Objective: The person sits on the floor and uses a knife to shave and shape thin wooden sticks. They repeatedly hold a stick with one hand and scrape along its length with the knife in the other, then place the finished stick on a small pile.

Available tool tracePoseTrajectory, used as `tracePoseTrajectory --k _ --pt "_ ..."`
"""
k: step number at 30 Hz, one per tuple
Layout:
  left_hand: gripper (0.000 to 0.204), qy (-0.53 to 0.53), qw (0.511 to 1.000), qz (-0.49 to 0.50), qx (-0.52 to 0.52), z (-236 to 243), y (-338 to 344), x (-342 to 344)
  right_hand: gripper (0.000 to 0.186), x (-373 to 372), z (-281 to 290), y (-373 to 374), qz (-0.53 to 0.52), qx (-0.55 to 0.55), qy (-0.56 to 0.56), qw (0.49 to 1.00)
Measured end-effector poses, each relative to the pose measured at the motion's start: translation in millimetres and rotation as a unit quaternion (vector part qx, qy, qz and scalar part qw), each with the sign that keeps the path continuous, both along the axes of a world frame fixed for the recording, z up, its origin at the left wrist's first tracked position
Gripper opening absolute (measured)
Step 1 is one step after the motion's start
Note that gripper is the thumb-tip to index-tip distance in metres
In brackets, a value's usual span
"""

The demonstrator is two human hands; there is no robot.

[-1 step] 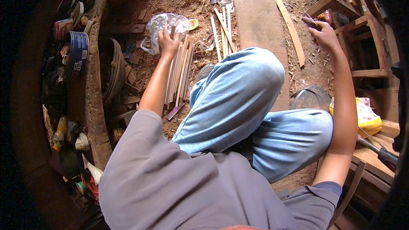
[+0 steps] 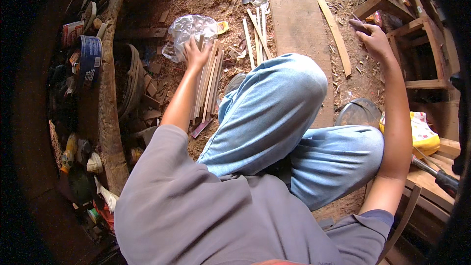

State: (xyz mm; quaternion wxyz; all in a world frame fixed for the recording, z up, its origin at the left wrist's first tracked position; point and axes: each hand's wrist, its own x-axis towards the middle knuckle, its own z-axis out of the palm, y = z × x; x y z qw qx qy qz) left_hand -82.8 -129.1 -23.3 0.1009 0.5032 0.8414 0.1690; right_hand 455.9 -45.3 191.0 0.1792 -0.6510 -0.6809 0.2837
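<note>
My left hand [image 2: 197, 56] reaches over the far end of a bundle of thin wooden strips [image 2: 208, 86] lying on the ground. Its fingers are spread, and the end of one strip shows between them. Just beyond the fingers is a crumpled clear plastic bag [image 2: 189, 25]. Out to the right, my right hand [image 2: 375, 41] is closed on a small dark flat piece [image 2: 360, 26] with a thin pointed end. The fingers partly cover that piece, so its kind cannot be made out.
A wide plank [image 2: 299, 19] runs away beyond my knees. Several loose pale strips [image 2: 257, 37] lie left of it, and a longer slat [image 2: 334, 37] to its right. Wooden frames [image 2: 424, 54] stand at the right. A rough log [image 2: 108, 93] and a blue tin [image 2: 90, 59] are at the left.
My left hand has shifted slightly right over the strips, and its fingers are spread wider. The right hand has barely moved.
</note>
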Motion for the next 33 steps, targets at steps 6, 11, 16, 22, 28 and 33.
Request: tracePoseTrajectory --k 6,11,16,22,28,33 --pt "0.136 -0.045 0.976 0.034 -0.211 -82 -75 -11 0.033 -3 5 -1 0.015 0.007 -0.022 1.000" --pt "0.149 -0.041 0.965 0.065 -0.250 -94 -101 -9 0.033 -18 11 -1 0.041 -0.045 0.012 0.998" --pt "0.152 0.000 0.961 0.086 -0.261 -96 -103 -3 0.033 -15 8 -4 0.015 -0.015 -0.028 0.999" --pt "0.149 0.000 0.965 0.096 -0.243 -104 -104 -7 0.037 -5 4 -2 0.016 0.010 -0.066 0.998" --pt "0.135 0.013 0.973 0.068 -0.220 -100 -101 -16 0.038 -8 3 -3 0.024 -0.005 -0.060 0.998" --pt "0.111 0.033 0.976 0.085 -0.198 -86 -100 -6 0.037 -9 0 -2 0.015 -0.011 -0.032 0.999"
